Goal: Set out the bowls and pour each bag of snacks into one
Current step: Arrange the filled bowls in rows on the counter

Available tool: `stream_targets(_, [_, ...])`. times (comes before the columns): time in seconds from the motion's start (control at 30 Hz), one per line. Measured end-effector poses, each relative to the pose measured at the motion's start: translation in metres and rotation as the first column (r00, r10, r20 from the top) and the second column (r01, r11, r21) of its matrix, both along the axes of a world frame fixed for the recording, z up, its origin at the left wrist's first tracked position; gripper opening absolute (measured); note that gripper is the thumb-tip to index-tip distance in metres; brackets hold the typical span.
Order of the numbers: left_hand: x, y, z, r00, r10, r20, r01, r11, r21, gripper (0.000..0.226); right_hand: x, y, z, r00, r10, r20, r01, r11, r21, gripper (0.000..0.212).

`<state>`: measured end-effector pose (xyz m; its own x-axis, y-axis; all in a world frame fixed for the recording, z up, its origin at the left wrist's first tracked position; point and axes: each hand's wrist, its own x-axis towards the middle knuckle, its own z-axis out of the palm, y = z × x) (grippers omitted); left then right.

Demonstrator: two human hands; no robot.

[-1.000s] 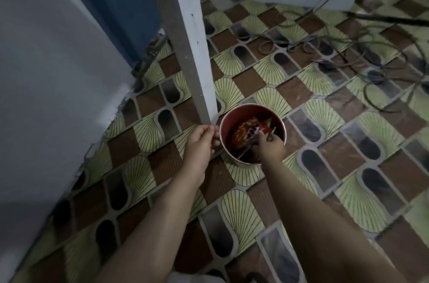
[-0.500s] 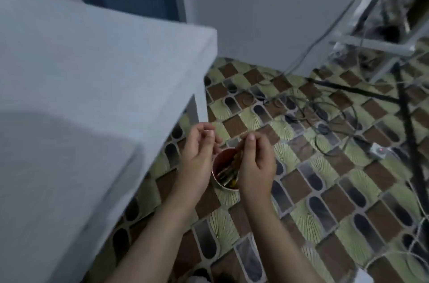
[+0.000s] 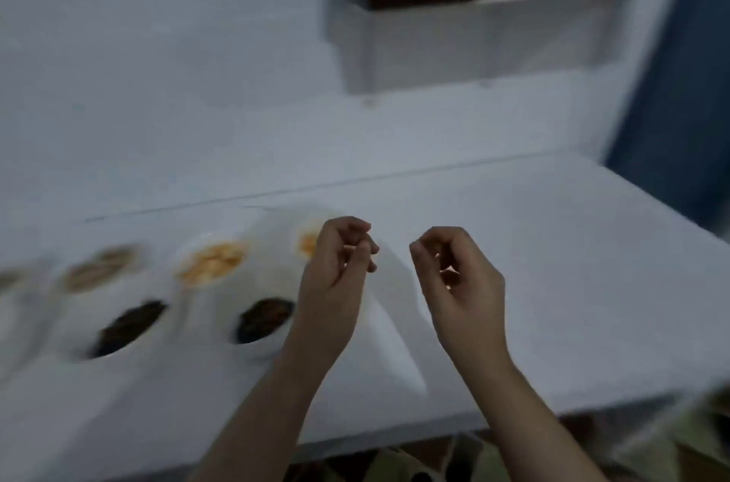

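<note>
Both hands are raised above the white table point(image 3: 553, 284), side by side and apart. The left hand point(image 3: 335, 276) has its fingers curled in, fingertips close to the thumb; nothing can be made out in it. The right hand point(image 3: 458, 276) is likewise loosely curled and holds nothing visible.

All the bowls stand to the left of the hands, blurred by motion. Just beside the left wrist is a white bowl of dark snacks point(image 3: 266, 319); a second dark-filled bowl point(image 3: 128, 327) lies farther left. Beyond these, a bowl of orange-yellow snacks point(image 3: 211, 262), and another orange-filled bowl point(image 3: 310, 242) partly hidden behind the left hand. Two bowls of brownish snacks point(image 3: 100, 270) sit farther left — their outlines smear together. Another bowl at the far left edge point(image 3: 10, 280) is cut off. The bowls form two rough rows running left to right.
</note>
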<state>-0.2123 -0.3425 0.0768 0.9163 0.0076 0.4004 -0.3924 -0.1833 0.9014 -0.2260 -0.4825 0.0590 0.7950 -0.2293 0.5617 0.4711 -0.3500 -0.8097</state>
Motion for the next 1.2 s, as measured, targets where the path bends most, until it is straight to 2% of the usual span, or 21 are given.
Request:
stream_targets(0.1, [-0.018, 0.106, 0.007, 0.968, 0.251, 0.006, -0.251, 0.968, -0.005, 0.021, 0.021, 0.102, 0.009, 0.974, 0.226, 0.021, -0.224, 0.972, -0.067, 0.012])
stream_targets(0.27, [-0.052, 0.265, -0.006, 0.816, 0.577, -0.014, -0.576, 0.813, -0.083, 0.021, 0.037, 0.265, 0.008, 0.863, 0.501, 0.062, -0.477, 0.85, -0.221, 0.006])
stream_targets(0.4, [-0.052, 0.375, -0.024, 0.725, 0.686, -0.057, -0.688, 0.721, -0.084, 0.017, 0.056, 0.38, 0.0, 0.798, 0.599, 0.063, -0.55, 0.767, -0.33, 0.008])
stream_targets(0.57, [-0.018, 0.5, -0.027, 0.684, 0.716, -0.137, -0.721, 0.692, 0.018, 0.016, 0.102, 0.499, -0.011, 0.813, 0.582, -0.013, -0.537, 0.741, -0.403, 0.007])
stream_targets(0.7, [0.027, 0.579, -0.028, 0.696, 0.672, -0.253, -0.631, 0.74, 0.23, 0.012, 0.136, 0.561, -0.019, 0.843, 0.51, -0.171, -0.526, 0.718, -0.455, 0.009])
stream_targets(0.8, [0.07, 0.623, -0.041, 0.724, 0.61, -0.322, -0.435, 0.766, 0.473, 0.013, 0.165, 0.589, -0.035, 0.825, 0.41, -0.389, -0.564, 0.628, -0.536, 0.015])
stream_targets(0.83, [0.086, 0.635, -0.048, 0.727, 0.595, -0.343, -0.351, 0.752, 0.558, 0.016, 0.173, 0.597, -0.041, 0.802, 0.361, -0.476, -0.595, 0.554, -0.582, 0.018])
stream_targets(0.9, [0.116, 0.657, -0.061, 0.725, 0.564, -0.395, -0.19, 0.715, 0.673, 0.023, 0.186, 0.613, -0.055, 0.781, 0.224, -0.582, -0.623, 0.341, -0.704, 0.024])
stream_targets(0.97, [0.138, 0.673, -0.071, 0.713, 0.54, -0.447, -0.053, 0.677, 0.734, 0.027, 0.194, 0.624, -0.067, 0.807, 0.103, -0.581, -0.59, 0.109, -0.8, 0.028])
stream_targets(1.03, [0.158, 0.687, -0.083, 0.722, 0.504, -0.473, 0.11, 0.592, 0.798, 0.03, 0.202, 0.634, -0.077, 0.841, 0.04, -0.54, -0.539, -0.024, -0.842, 0.026])
stream_targets(1.1, [0.165, 0.689, -0.089, 0.738, 0.501, -0.452, 0.232, 0.44, 0.867, 0.028, 0.209, 0.637, -0.085, 0.866, 0.028, -0.499, -0.496, -0.078, -0.865, 0.029])
stream_targets(1.2, [0.177, 0.684, -0.098, 0.78, 0.536, -0.324, 0.186, 0.296, 0.937, 0.02, 0.225, 0.641, -0.092, 0.903, 0.01, -0.429, -0.426, -0.087, -0.9, 0.033])
